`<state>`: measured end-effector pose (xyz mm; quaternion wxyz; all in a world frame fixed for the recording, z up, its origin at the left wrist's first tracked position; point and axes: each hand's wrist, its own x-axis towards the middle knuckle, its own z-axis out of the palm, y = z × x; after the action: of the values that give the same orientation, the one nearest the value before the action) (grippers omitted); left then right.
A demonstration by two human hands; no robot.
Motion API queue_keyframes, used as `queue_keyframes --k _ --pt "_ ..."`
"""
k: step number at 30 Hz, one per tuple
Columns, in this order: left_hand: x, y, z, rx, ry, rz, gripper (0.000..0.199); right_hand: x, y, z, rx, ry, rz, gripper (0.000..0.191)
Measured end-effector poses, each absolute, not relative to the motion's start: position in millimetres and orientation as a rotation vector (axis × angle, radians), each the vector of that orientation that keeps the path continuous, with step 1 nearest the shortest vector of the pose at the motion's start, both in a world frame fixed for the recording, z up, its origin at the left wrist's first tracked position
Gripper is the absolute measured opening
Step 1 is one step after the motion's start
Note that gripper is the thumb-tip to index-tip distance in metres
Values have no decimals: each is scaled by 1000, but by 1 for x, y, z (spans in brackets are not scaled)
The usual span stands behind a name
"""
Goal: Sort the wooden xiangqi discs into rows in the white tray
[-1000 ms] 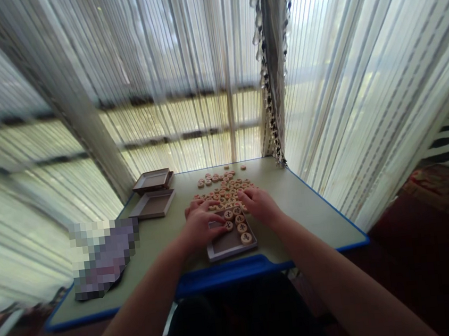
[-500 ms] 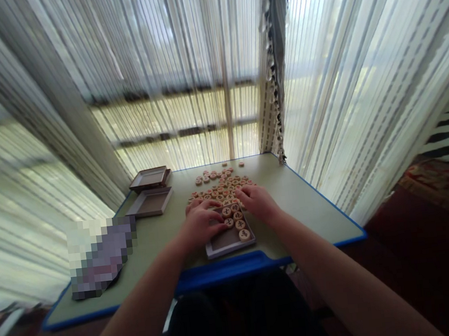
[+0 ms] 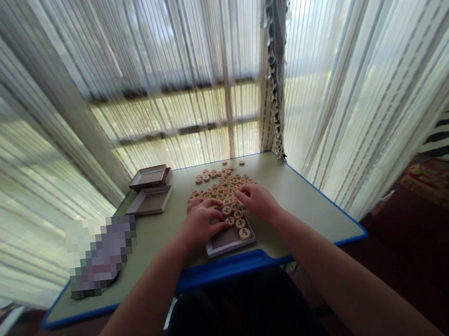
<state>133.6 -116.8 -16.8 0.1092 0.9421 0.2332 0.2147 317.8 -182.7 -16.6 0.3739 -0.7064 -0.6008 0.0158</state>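
Inner piece has slid a touch right, toward the column along the tray's right side, since the earliest frame; otherwise only small shifts in hands and view. Worktop, pale with a blue edge, carries everything. Left: blurred purple thing, then spare tray, with stacked trays beyond it. Pile of round pieces spreads across the middle, just past the working tray. Working tray sits at the near edge, between the forearms; its long axis is hard to call with the foreshortening. Left hand reaches over the tray's left side, fingers spread, thumb well apart from them and against the inner piece, not gripping it. Right hand is outside the tray, past its right wall, fingers curled, tips at the pile's near right edge; can't tell if it holds a piece. Key relation: inner piece lies right of the left thumb, left hand nearer. Column of four runs away from the body, nearest piece by the front right corner. Second inner piece lies just beyond the first.
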Motion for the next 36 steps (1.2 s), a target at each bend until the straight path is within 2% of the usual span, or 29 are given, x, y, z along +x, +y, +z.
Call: queue_keyframes --k 36 --pt "135 -119 -13 2787 762 593 21 322 -180 -21 -1782 -1580 -25 32"
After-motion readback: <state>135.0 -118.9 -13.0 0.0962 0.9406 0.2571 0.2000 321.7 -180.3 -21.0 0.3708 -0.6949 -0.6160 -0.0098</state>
